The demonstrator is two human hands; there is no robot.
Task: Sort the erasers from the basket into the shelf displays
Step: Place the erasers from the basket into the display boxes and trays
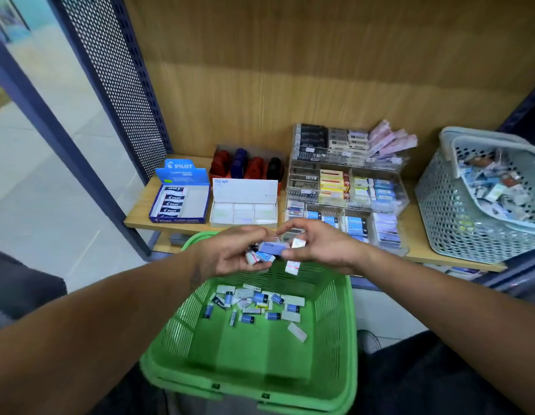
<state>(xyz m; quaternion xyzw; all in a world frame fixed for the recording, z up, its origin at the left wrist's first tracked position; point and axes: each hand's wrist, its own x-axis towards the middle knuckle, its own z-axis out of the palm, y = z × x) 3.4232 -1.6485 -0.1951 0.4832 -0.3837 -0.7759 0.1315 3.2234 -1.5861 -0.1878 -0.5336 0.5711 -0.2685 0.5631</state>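
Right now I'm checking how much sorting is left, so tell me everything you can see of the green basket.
The green basket is moulded plastic by its look, with slotted walls, a solid floor and a thick rolled rim. It sits low in front of the person, below the wooden shelf, open side up. A loose scatter of small erasers, mostly white and blue-sleeved, lies across the far half of its floor; the near half is bare. Both hands work just above it, not touching it.

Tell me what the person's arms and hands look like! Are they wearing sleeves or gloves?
No gloves and no sleeves that show: both forearms are bare right to the picture's edge. The left hand and right hand are bare too, with no rings or watch that I can see. The left forearm has a small dark marking, maybe a tattoo, just below the wrist.
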